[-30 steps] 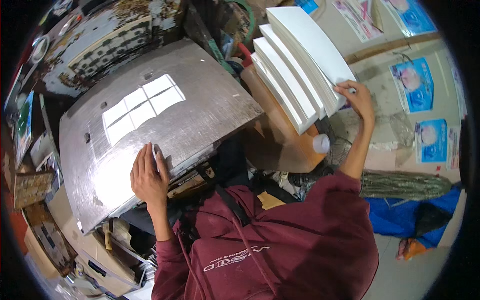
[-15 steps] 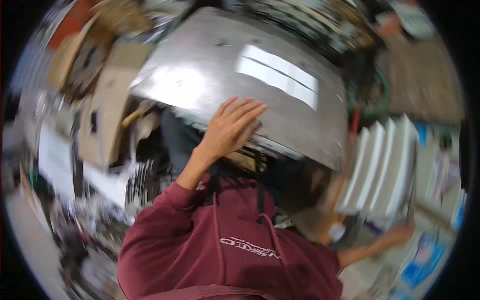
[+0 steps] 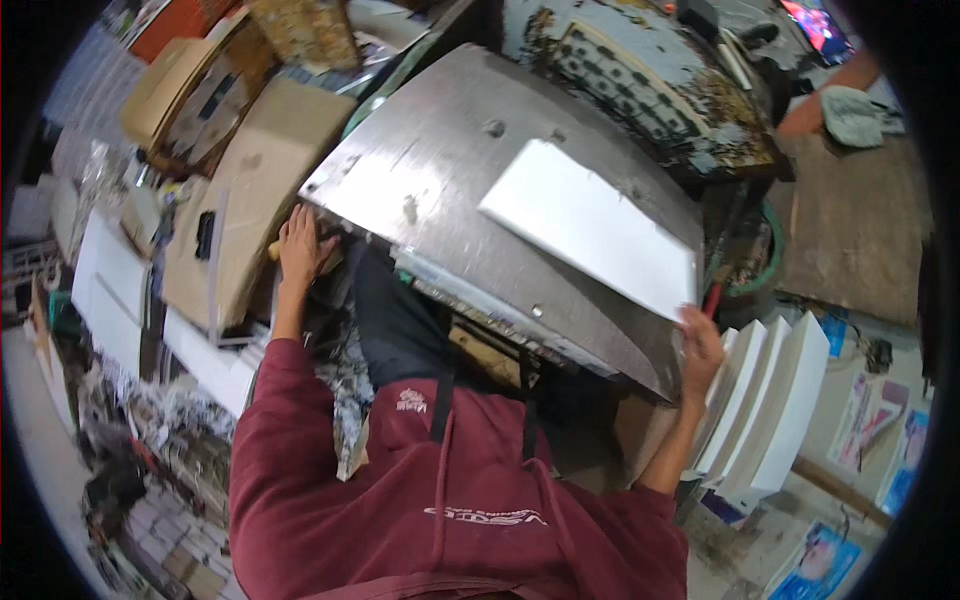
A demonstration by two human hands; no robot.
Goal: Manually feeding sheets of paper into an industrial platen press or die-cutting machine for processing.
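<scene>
Head view: at the blurred right hand (image 3: 701, 352), the grip's closing could not be told, though a corner of the white paper (image 3: 590, 228) was met by it. The left hand (image 3: 303, 247), spread loosely, was held beside the left corner of the metal worktop (image 3: 440, 185). Since half a second earlier, the paper had been brought over the worktop; work was thus shifted from the white stacks (image 3: 785, 405) farther right.
</scene>
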